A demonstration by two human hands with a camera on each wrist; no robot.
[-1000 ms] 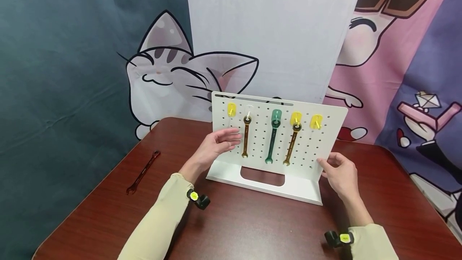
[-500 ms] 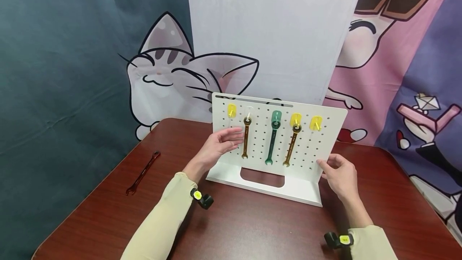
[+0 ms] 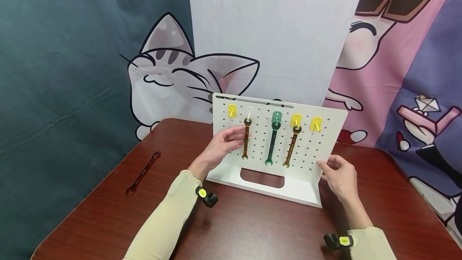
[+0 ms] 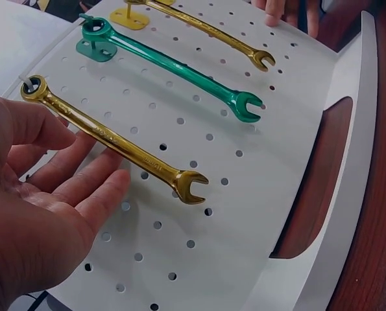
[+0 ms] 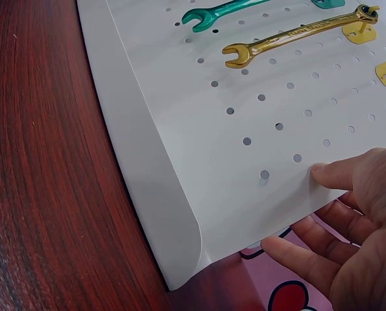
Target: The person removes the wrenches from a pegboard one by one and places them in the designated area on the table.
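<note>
A white pegboard stand (image 3: 304,177) faces me on the table. Three wrenches hang from its hooks: a gold wrench (image 3: 246,144) at left, a green wrench (image 3: 272,146) in the middle, another gold wrench (image 3: 292,147) at right. My left hand (image 3: 224,147) is at the left gold wrench. In the left wrist view its extended fingers (image 4: 95,178) reach under the wrench's shaft (image 4: 141,156), and the thumb lies above, near the ring end. My right hand (image 3: 341,175) pinches the board's right edge, thumb (image 5: 335,175) on the front, other fingers behind.
Yellow hooks (image 3: 232,111) with nothing on them sit at both ends of the hook row. A dark reddish wrench (image 3: 143,173) lies on the brown table (image 3: 252,228) to the left. Behind hangs a cartoon-printed cloth (image 3: 267,31).
My left hand has moved slightly right, and its fingertips now overlap the left gold wrench. The right hand keeps its place on the board's edge.
</note>
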